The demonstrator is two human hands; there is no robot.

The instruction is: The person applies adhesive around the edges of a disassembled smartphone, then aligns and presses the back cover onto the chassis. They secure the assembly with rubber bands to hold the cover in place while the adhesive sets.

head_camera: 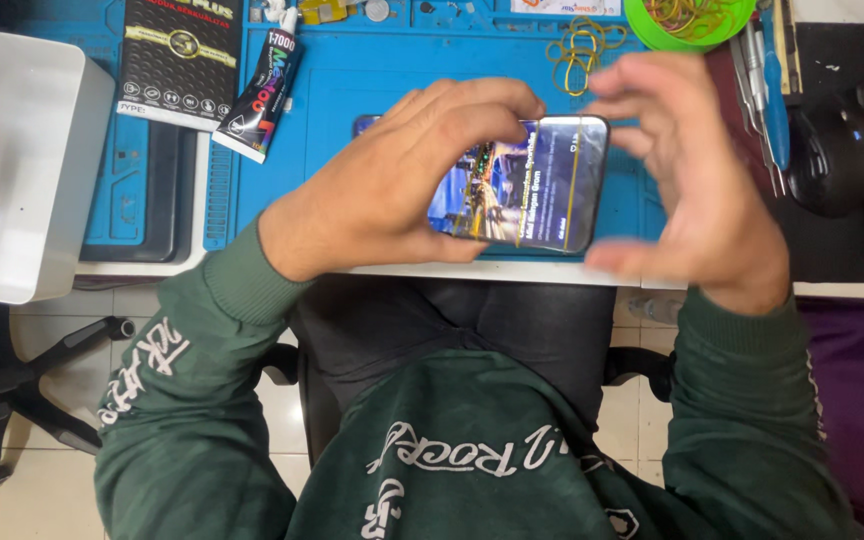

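At the bottom of the frame sit the person's green sleeves [192,400] and dark lap, and just above them, at centre, the left hand [392,190] grips a phone [542,185] held level over the near edge of the blue mat [372,80]. The fingers curl over the phone's far long edge and the thumb presses the near edge, so the hand is closed firmly on its left half. The right hand [697,185], blurred, is open and cupped around the phone's right end, fingers spread; whether it touches the phone cannot be told. The phone looks light, rigid and flat, with a smooth glass face that would be slippery and easy to crack, so it seems best held by the long edges, as the left hand does, rather than by the screen. Its screen is lit, showing a bluish picture with a thin yellow line near the right end, inside a dark rounded frame. Further up, at upper left, lie a black glue tube [267,90] and a black box [180,58], with a white box [17,165] at far left. Along the top are loose rubber bands [580,48], a green bowl [642,25] and tools [767,95] at upper right.
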